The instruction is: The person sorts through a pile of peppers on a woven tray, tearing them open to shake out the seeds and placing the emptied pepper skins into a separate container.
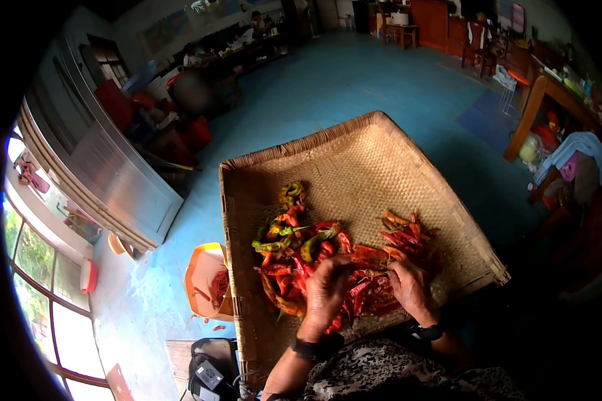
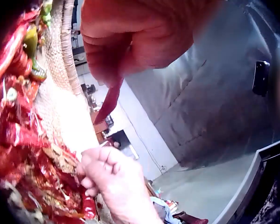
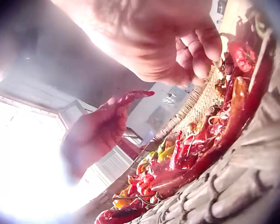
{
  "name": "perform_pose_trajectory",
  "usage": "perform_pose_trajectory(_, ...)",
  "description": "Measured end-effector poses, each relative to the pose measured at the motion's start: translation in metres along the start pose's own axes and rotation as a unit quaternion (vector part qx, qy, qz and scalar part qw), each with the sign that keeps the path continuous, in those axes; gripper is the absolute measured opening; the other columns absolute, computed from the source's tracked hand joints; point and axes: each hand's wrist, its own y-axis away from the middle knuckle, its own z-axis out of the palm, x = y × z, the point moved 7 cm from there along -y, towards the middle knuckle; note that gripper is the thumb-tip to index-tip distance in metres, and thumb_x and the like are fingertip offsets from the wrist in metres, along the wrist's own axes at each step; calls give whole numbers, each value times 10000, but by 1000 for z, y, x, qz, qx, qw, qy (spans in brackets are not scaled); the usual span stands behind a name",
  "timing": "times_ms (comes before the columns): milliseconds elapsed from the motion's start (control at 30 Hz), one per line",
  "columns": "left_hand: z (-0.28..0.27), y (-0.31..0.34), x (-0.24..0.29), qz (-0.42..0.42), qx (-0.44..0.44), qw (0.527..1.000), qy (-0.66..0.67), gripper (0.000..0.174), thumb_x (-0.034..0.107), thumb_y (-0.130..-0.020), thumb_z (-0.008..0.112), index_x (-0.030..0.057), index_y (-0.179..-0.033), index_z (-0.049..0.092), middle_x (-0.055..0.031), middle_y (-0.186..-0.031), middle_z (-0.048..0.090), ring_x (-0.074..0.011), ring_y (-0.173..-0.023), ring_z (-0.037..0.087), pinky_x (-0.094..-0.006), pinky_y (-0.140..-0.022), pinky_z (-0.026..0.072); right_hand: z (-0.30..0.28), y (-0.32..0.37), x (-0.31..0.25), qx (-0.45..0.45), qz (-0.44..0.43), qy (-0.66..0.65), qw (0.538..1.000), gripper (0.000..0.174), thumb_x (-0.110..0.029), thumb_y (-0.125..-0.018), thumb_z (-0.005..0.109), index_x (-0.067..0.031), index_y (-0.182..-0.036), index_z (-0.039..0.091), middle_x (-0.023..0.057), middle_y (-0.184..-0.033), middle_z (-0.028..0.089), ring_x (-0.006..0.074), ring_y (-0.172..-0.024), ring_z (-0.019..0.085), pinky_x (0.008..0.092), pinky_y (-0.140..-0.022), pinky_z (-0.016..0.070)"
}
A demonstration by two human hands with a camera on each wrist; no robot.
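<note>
Red chili peppers, some green and orange among them, lie in a woven bamboo basket (image 1: 381, 160). Over the near part of the pile, my left hand (image 1: 326, 291) holds a red chili pepper (image 2: 109, 103), which sticks out past the fingertips. My right hand (image 1: 411, 286) is to its right, close over the peppers, with fingers curled and thumb near the index finger; nothing shows clearly between them. In the right wrist view its fingertips hang beside the pile of chili peppers (image 3: 191, 149). A separate cluster of dried red peppers (image 1: 408, 234) lies beyond the right hand.
An orange-rimmed box (image 1: 204, 267) with red pieces inside stands on the floor left of the basket. A black bag (image 1: 214, 364) is near the basket's lower left corner. A grey door (image 1: 124, 167) stands at left, and a wooden frame (image 1: 532, 117) at right.
</note>
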Motion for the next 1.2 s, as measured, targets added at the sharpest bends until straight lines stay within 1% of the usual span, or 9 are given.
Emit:
perform_pose_trajectory(300, -166, -4, 73, 183, 270, 944, -51, 137, -12, -877, 514, -14, -985, 599, -89, -974, 634, -165, -891, 590, -309, -824, 476, -6, -3, -2, 10, -2, -25, 1000, 97, -18, -824, 621, 1, -912, 583, 163, -810, 621, 328, -747, 624, 394, -633, 511)
perform_pose_trajectory(367, -239, 3, 39, 35, 414, 859, -299, 170, 70, -887, 561, -18, -1031, 578, -80, -944, 655, -173, -878, 590, -282, -801, 473, -9, -5, -2, 18, -3, -23, 1000, 96, -15, -821, 621, -2, -907, 581, 164, -805, 621, 331, -740, 624, 394, -631, 510)
perform_pose_trajectory(467, -270, 16, 8, 3, 443, 759, -477, 399, 96, -858, 586, -15, -1235, 519, -194, -1233, 548, -291, -1097, 531, -364, -950, 408, -17, -9, -6, 56, -17, 3, 998, 111, -14, -819, 622, -16, -915, 567, 148, -793, 591, 330, -726, 593, 394, -635, 484)
perform_pose_trajectory(600, -254, 13, -28, 42, 341, 888, -305, 492, 61, -823, 606, -49, -1281, 463, -232, -1254, 510, -321, -1166, 483, -387, -1001, 365, -17, -11, -3, 29, 8, 53, 998, 265, 16, -767, 639, -28, -1019, 568, 170, -1014, 558, 351, -887, 564, 430, -716, 467)
perform_pose_trajectory(633, -220, 9, -2, 32, 318, 883, -343, 440, 36, -823, 591, -60, -1240, 486, -215, -1216, 538, -305, -1119, 521, -369, -972, 395, -10, -8, 3, -4, 13, 67, 998, 337, 13, -758, 655, -33, -1078, 556, 172, -1057, 529, 356, -926, 548, 437, -732, 465)
perform_pose_trajectory(667, -179, -5, 26, -59, 274, 922, -265, 350, 4, -808, 599, -41, -1152, 551, -186, -1173, 575, -311, -1050, 563, -370, -922, 439, -6, -6, 8, -6, 10, 68, 998, 337, 13, -758, 655, -33, -1078, 556, 172, -1057, 529, 356, -926, 548, 437, -732, 465)
perform_pose_trajectory(733, -172, -1, -17, -59, 292, 954, -41, 269, -9, -788, 622, -3, -1056, 608, -166, -1102, 608, -326, -990, 586, -385, -873, 472, 10, 0, 22, -77, 42, 132, 987, 364, 16, -752, 666, -29, -1097, 559, 174, -1001, 534, 363, -913, 545, 439, -748, 468)
perform_pose_trajectory(800, -130, -4, 24, 122, 205, 883, -405, 233, -7, -771, 643, 23, -1002, 632, -162, -1058, 617, -330, -988, 581, -394, -858, 478, 12, 2, 25, -79, 53, 124, 988, 376, 13, -745, 679, -18, -1099, 558, 182, -962, 531, 366, -903, 540, 439, -749, 467)
perform_pose_trajectory(1200, -17, 9, 7, 81, -55, 936, -338, 202, 12, -806, 638, 31, -1007, 634, -146, -948, 652, -303, -876, 633, -368, -727, 521, 6, 1, 27, -52, 15, 95, 994, 207, 24, -813, 585, 4, -1017, 560, 178, -856, 522, 353, -815, 534, 453, -664, 471)
